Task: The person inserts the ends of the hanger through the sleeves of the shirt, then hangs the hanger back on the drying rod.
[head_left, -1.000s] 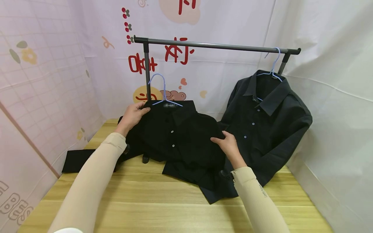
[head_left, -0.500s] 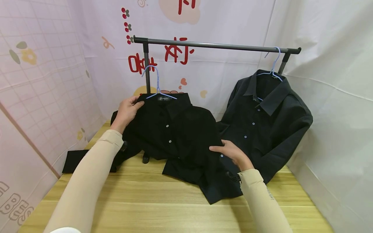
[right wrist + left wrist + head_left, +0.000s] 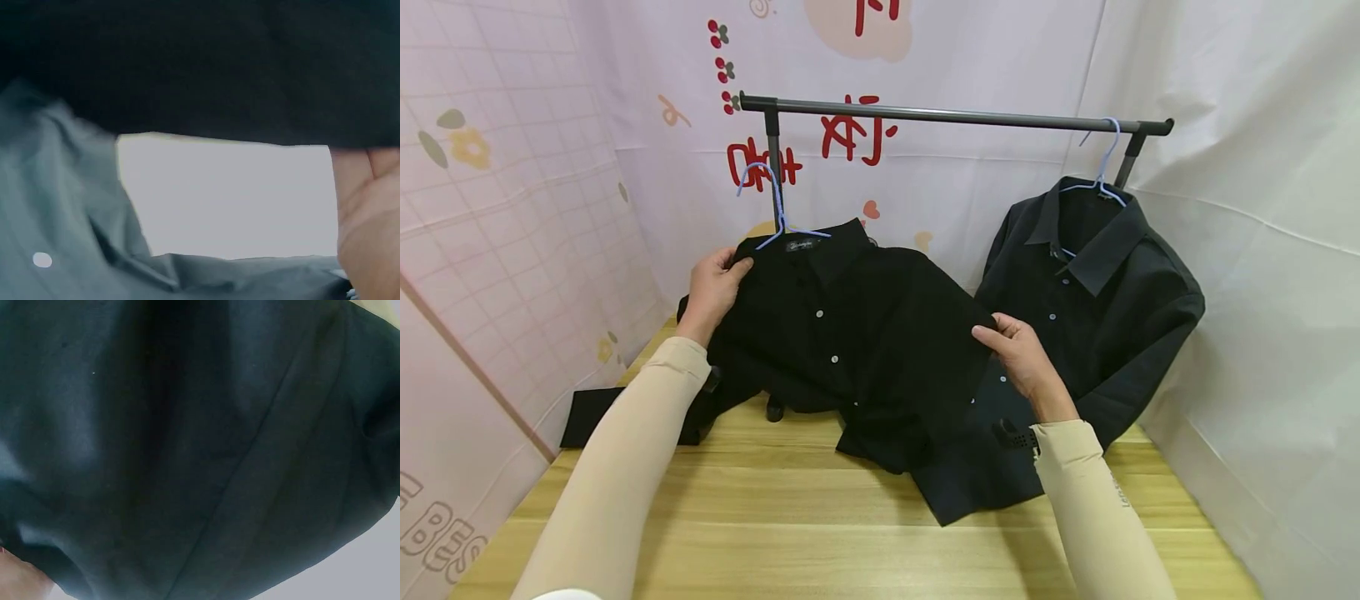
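A black button-up shirt point(image 3: 887, 333) with white buttons is spread between my two hands in the head view. Out of its collar rises the hook of a light-blue hanger point(image 3: 780, 208). My left hand point(image 3: 713, 287) grips the shirt beside the collar, thumb in front and fingers behind the cloth. On the other side my right hand point(image 3: 1018, 354) pinches the shirt's sleeve edge between thumb and fingers. Dark cloth point(image 3: 187, 450) fills most of the left wrist view. In the right wrist view my right hand point(image 3: 369, 219) shows below the black cloth's edge.
A grey metal clothes rack point(image 3: 955, 115) stands at the back. From its right end hangs a second dark shirt point(image 3: 1097, 275) on a blue hanger point(image 3: 1105, 158); the held shirt overlaps its lower front. Wooden tabletop point(image 3: 820, 517) lies below, and a black sleeve point(image 3: 587, 415) stretches left.
My left hand has lifted the collar and hanger up and to the left, and the hanger has turned. My right hand first dropped slightly, then rose rightward, drawing the sleeve outward.
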`<state>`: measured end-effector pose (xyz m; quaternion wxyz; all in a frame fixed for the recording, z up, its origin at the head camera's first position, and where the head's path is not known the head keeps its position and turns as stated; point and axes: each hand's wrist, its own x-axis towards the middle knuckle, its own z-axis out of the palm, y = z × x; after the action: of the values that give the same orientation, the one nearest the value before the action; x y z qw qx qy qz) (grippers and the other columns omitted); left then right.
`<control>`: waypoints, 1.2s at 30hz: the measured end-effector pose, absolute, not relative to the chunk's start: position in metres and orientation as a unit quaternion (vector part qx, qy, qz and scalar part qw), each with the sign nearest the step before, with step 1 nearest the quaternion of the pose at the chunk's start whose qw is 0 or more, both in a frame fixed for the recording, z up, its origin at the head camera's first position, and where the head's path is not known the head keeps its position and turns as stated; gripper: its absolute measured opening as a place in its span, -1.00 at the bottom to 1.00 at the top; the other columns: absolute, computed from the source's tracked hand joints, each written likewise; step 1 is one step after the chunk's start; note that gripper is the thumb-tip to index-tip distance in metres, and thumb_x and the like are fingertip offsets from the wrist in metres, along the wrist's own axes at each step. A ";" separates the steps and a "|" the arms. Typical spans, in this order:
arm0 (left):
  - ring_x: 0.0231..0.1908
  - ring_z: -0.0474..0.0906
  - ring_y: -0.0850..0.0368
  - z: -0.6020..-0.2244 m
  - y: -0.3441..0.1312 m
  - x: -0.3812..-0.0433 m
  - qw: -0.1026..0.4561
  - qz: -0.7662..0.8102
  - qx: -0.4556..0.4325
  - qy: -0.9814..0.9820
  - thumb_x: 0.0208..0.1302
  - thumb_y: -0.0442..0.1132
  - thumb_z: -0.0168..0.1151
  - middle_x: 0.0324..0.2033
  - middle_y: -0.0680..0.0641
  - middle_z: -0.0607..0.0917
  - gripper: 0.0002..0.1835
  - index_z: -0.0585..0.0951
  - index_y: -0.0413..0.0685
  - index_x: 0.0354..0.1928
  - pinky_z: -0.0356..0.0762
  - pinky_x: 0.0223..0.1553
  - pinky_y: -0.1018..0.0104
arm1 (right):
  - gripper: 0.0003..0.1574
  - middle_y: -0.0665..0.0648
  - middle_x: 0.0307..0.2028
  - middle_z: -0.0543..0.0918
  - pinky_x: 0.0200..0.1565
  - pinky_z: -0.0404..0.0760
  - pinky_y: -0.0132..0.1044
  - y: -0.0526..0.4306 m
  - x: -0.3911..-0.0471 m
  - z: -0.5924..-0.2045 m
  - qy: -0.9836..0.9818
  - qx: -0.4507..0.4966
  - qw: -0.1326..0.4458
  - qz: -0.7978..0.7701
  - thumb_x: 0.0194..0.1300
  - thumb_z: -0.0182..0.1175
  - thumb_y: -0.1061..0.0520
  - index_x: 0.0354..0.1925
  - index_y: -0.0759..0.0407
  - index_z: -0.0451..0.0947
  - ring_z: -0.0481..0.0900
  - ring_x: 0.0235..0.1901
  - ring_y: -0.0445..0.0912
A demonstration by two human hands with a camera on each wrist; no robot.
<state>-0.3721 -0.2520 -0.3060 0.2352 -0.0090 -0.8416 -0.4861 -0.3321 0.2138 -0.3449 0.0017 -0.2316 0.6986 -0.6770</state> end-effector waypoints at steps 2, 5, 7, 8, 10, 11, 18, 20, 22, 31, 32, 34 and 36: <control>-0.10 0.46 0.00 -0.307 -0.255 -0.372 0.244 -0.484 -0.001 -0.841 0.51 -0.01 0.06 -0.03 -0.20 0.61 -0.60 0.61 -0.20 0.07 0.37 -0.03 0.16 | -0.86 -0.02 -0.40 0.71 -0.18 0.61 -0.27 0.215 -0.330 -0.334 0.706 -0.219 -0.007 -0.674 0.42 0.20 0.21 -0.35 0.14 0.58 0.65 -0.30 -0.14; -0.06 0.48 -0.01 -0.306 -0.258 -0.372 0.260 -0.486 0.006 -0.834 0.50 -0.03 0.09 0.01 -0.21 0.63 -0.60 0.61 -0.20 0.10 0.38 0.03 0.14 | -0.88 0.00 -0.40 0.70 -0.21 0.62 -0.27 0.219 -0.329 -0.326 0.741 -0.187 0.002 -0.645 0.37 0.27 0.17 -0.27 0.22 0.56 0.64 -0.32 -0.11; -0.04 0.50 -0.03 -0.305 -0.259 -0.372 0.272 -0.485 0.009 -0.831 0.50 -0.04 0.10 0.03 -0.23 0.63 -0.60 0.62 -0.21 0.11 0.39 0.05 0.13 | -0.83 0.00 -0.40 0.69 -0.24 0.63 -0.26 0.223 -0.330 -0.325 0.766 -0.165 0.012 -0.622 0.35 0.30 0.16 -0.22 0.25 0.55 0.64 -0.33 -0.09; -0.03 0.50 -0.04 -0.305 -0.259 -0.372 0.277 -0.485 0.011 -0.829 0.49 -0.05 0.11 0.03 -0.23 0.64 -0.60 0.62 -0.22 0.11 0.40 0.06 0.13 | -0.81 -0.01 -0.41 0.69 -0.24 0.63 -0.26 0.225 -0.330 -0.326 0.777 -0.156 0.013 -0.610 0.34 0.31 0.15 -0.20 0.25 0.54 0.64 -0.34 -0.09; -0.04 0.51 -0.04 -0.304 -0.259 -0.372 0.288 -0.482 0.018 -0.827 0.49 -0.06 0.11 0.02 -0.24 0.65 -0.61 0.62 -0.22 0.10 0.41 0.05 0.15 | -0.75 -0.01 -0.40 0.68 -0.24 0.63 -0.26 0.229 -0.332 -0.328 0.793 -0.138 0.013 -0.593 0.33 0.33 0.14 -0.16 0.28 0.53 0.63 -0.34 -0.09; -0.04 0.52 -0.03 -0.304 -0.260 -0.372 0.295 -0.480 0.023 -0.826 0.49 -0.07 0.11 0.01 -0.23 0.65 -0.61 0.63 -0.22 0.10 0.41 0.04 0.17 | -0.72 -0.01 -0.40 0.68 -0.24 0.63 -0.26 0.230 -0.332 -0.329 0.800 -0.132 0.010 -0.586 0.32 0.34 0.12 -0.14 0.28 0.53 0.63 -0.34 -0.08; -0.12 0.49 0.04 -0.302 -0.265 -0.369 0.327 -0.471 0.054 -0.817 0.48 -0.11 0.12 -0.06 -0.20 0.67 -0.66 0.65 -0.22 0.06 0.38 -0.08 0.31 | -0.47 0.13 -0.24 0.69 -0.12 0.60 -0.17 0.242 -0.335 -0.334 0.860 -0.094 -0.002 -0.502 0.26 0.38 -0.08 0.00 0.27 0.54 0.62 -0.24 0.05; -0.12 0.47 0.05 -0.301 -0.267 -0.368 0.332 -0.468 0.059 -0.817 0.48 -0.12 0.11 -0.07 -0.19 0.66 -0.66 0.65 -0.22 0.05 0.36 -0.08 0.32 | -0.46 0.18 -0.21 0.67 -0.13 0.58 -0.12 0.246 -0.334 -0.335 0.892 -0.080 -0.011 -0.445 0.26 0.38 -0.11 0.00 0.26 0.57 0.59 -0.22 0.08; -0.13 0.46 0.06 -0.301 -0.268 -0.367 0.336 -0.466 0.067 -0.816 0.48 -0.12 0.11 -0.07 -0.19 0.66 -0.67 0.65 -0.22 0.04 0.36 -0.09 0.31 | -0.44 0.24 -0.17 0.65 -0.13 0.54 -0.04 0.250 -0.333 -0.336 0.925 -0.060 -0.024 -0.374 0.26 0.36 -0.12 0.00 0.27 0.58 0.56 -0.20 0.12; -0.02 0.49 -0.04 -0.305 -0.264 -0.365 0.308 -0.473 0.044 -0.824 0.49 -0.13 0.10 0.03 -0.23 0.64 -0.65 0.61 -0.25 0.10 0.40 0.06 0.10 | -0.52 0.19 -0.33 0.65 -0.24 0.51 -0.06 0.248 -0.331 -0.348 0.948 -0.099 0.061 -0.297 0.24 0.36 -0.12 -0.10 0.25 0.69 0.55 -0.35 0.07; -0.02 0.49 -0.05 -0.306 -0.263 -0.365 0.307 -0.472 0.040 -0.826 0.49 -0.13 0.10 0.04 -0.23 0.64 -0.65 0.61 -0.25 0.09 0.40 0.07 0.10 | -0.58 0.14 -0.43 0.62 -0.28 0.50 -0.11 0.247 -0.331 -0.349 0.935 -0.115 0.091 -0.322 0.24 0.38 -0.09 -0.20 0.25 0.70 0.52 -0.41 0.04; 0.00 0.50 -0.07 -0.307 -0.262 -0.366 0.305 -0.467 0.037 -0.829 0.49 -0.14 0.11 0.05 -0.24 0.64 -0.66 0.61 -0.26 0.08 0.40 0.09 0.08 | -0.65 0.05 -0.59 0.48 -0.36 0.44 -0.18 0.247 -0.330 -0.351 0.913 -0.139 0.141 -0.356 0.23 0.39 -0.04 -0.43 0.24 0.65 0.44 -0.52 -0.02; 0.01 0.49 -0.08 -0.309 -0.261 -0.366 0.302 -0.466 0.035 -0.831 0.49 -0.15 0.11 0.05 -0.23 0.63 -0.67 0.60 -0.26 0.07 0.39 0.10 0.07 | -0.56 0.00 -0.67 0.31 -0.46 0.33 -0.24 0.248 -0.328 -0.350 0.903 -0.151 0.165 -0.368 0.25 0.38 0.00 -0.61 0.21 0.49 0.30 -0.61 -0.08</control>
<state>-0.3663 -0.2611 -0.3086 0.3025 0.0353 -0.8310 -0.4656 -0.3283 0.2478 -0.3504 0.1651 -0.1513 0.9025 -0.3678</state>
